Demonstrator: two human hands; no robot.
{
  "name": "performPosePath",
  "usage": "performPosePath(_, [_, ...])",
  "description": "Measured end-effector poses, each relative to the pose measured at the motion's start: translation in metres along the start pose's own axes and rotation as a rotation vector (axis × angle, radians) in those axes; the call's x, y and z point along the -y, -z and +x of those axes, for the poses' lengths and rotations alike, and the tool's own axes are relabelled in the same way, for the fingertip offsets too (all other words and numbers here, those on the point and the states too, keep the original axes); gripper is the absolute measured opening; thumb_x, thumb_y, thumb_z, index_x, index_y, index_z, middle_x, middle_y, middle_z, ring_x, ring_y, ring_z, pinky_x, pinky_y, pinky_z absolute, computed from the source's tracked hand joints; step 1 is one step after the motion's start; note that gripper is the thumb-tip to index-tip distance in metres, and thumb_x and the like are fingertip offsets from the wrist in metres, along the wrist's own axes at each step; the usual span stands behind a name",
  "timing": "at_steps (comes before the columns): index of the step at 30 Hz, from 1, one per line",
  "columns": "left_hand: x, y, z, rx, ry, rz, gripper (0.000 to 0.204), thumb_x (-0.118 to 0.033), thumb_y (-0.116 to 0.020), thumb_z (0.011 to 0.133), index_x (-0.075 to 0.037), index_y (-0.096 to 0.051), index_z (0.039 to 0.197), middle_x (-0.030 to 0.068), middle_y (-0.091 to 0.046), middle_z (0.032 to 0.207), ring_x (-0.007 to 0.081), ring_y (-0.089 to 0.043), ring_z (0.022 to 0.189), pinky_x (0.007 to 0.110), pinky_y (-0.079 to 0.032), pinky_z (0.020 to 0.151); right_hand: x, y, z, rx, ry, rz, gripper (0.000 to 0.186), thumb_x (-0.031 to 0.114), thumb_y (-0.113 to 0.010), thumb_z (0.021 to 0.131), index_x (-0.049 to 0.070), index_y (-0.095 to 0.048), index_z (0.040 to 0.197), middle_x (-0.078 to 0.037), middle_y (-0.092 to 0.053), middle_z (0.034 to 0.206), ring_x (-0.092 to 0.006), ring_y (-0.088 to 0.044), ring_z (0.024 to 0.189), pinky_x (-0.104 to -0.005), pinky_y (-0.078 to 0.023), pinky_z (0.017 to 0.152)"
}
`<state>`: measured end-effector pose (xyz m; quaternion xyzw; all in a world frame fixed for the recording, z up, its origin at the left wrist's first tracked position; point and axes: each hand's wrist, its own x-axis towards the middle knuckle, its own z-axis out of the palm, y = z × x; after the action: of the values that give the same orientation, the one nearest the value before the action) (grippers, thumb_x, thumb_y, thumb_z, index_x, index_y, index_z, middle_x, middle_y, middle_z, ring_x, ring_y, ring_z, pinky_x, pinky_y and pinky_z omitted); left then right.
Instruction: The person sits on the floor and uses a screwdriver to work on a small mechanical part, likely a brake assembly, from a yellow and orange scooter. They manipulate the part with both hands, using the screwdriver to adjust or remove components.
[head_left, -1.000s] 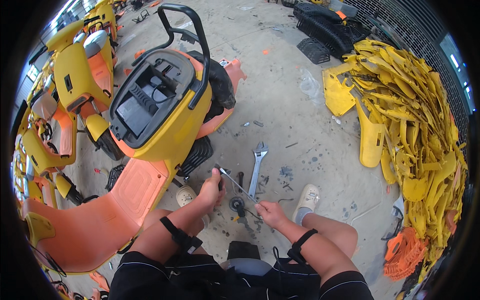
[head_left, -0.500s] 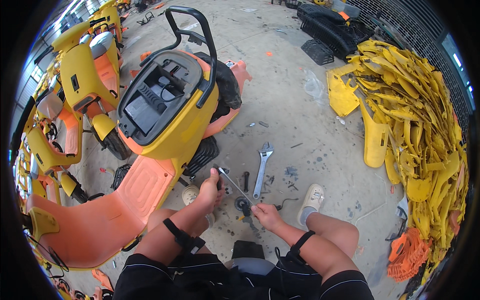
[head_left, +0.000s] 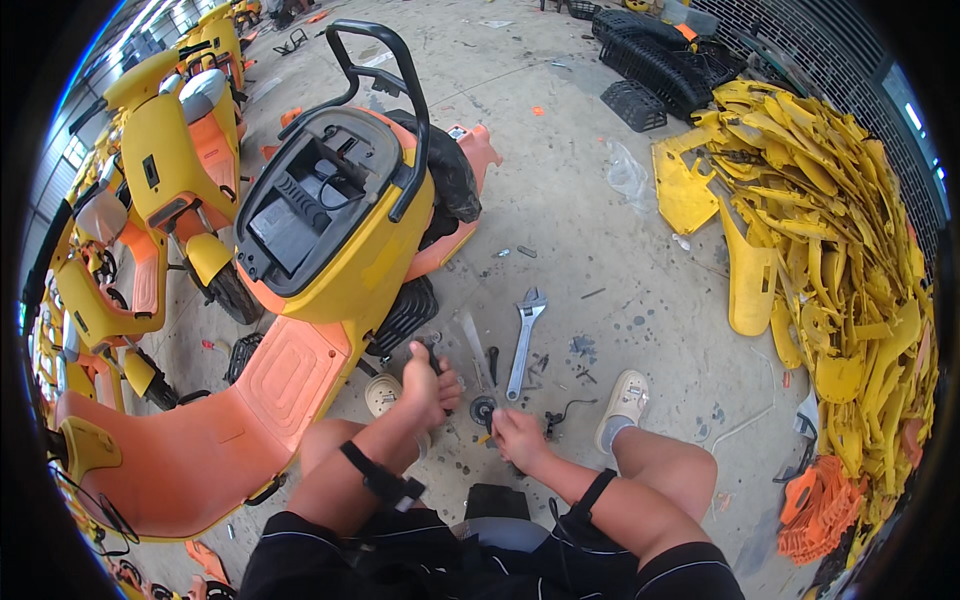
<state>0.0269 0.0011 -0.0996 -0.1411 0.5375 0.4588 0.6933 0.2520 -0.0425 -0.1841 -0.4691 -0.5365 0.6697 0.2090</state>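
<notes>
My left hand (head_left: 426, 385) is closed round a black, stubby part (head_left: 434, 359) beside the scooter's footboard; most of it is hidden in the fist. My right hand (head_left: 520, 438) grips the near end of a long, slim metal tool (head_left: 472, 338), which is smeared by motion and points away from me. On the floor just beyond lie an adjustable wrench (head_left: 524, 345) and a small dark bolt-like piece (head_left: 492, 358). A round black part (head_left: 482, 409) sits between my hands.
A yellow and orange scooter (head_left: 370, 255) with an open seat compartment stands at my left, more scooters (head_left: 160, 150) behind it. Yellow plastic panels (head_left: 830, 230) are heaped on the right, with orange pieces (head_left: 820, 510) nearer. Black baskets (head_left: 650, 70) lie at the back.
The slim tool's far end has swung right, away from my left hand. My right hand has drawn slightly nearer and left; my left hand has dropped a little, still closed on the black part.
</notes>
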Motion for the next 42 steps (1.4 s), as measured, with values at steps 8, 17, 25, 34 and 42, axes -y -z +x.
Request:
performPosePath(8, [-0.017,-0.011,-0.011,0.308,-0.247,0.259,0.071,-0.08,-0.025,0.103,-0.014,-0.046,0.086,-0.0004,-0.035,0.061,0.0126,-0.027,0.046,0.029,-0.024,0.043,0.109,0.056,0.024,-0.112,-0.155,0.409,0.043,0.04,-0.049,0.113,0.006,-0.056,0.087,-0.001,-0.049,0.063,-0.0119,-0.045,0.046,-0.0287,-0.041,0.047])
performPosePath(17, [-0.021,-0.069,-0.066,0.508,-0.543,0.622,0.043,-0.054,-0.041,0.112,-0.011,-0.046,0.108,0.0031,-0.048,0.074,0.0097,-0.037,0.05,0.025,-0.03,0.046,0.195,0.091,0.004,-0.079,-0.102,0.191,0.032,0.033,-0.057,0.11,0.004,-0.061,0.097,0.0,-0.053,0.071,-0.01,-0.05,0.057,-0.0267,-0.045,0.054])
performPosePath(25, [-0.014,-0.068,-0.048,0.741,-0.704,0.543,0.037,-0.042,-0.051,0.111,-0.006,-0.052,0.113,0.0029,-0.05,0.079,0.0144,-0.051,0.07,0.03,-0.042,0.066,0.203,0.091,-0.002,-0.143,0.039,0.018,0.031,0.031,-0.057,0.111,0.002,-0.062,0.099,-0.001,-0.057,0.068,-0.0093,-0.053,0.061,-0.0293,-0.044,0.058])
performPosePath(34, [-0.018,-0.07,-0.053,0.853,-0.222,0.03,0.04,-0.044,-0.049,0.111,-0.009,-0.056,0.13,0.0001,-0.045,0.081,0.0121,-0.039,0.063,0.029,-0.035,0.06,0.207,0.102,-0.006,-0.295,0.129,-0.407,0.028,0.031,-0.059,0.108,0.004,-0.065,0.107,-0.018,-0.064,0.077,-0.0345,-0.062,0.067,-0.0422,-0.048,0.064])
performPosePath(42, [-0.004,-0.087,-0.047,0.267,-0.661,0.497,0.027,-0.033,-0.059,0.109,-0.009,-0.058,0.12,-0.0045,-0.05,0.079,0.0067,-0.044,0.064,0.025,-0.037,0.058,0.213,0.104,-0.015,-0.345,0.192,-0.474,0.023,0.027,-0.062,0.106,0.004,-0.067,0.105,-0.016,-0.069,0.086,-0.0382,-0.067,0.077,-0.0436,-0.05,0.067])
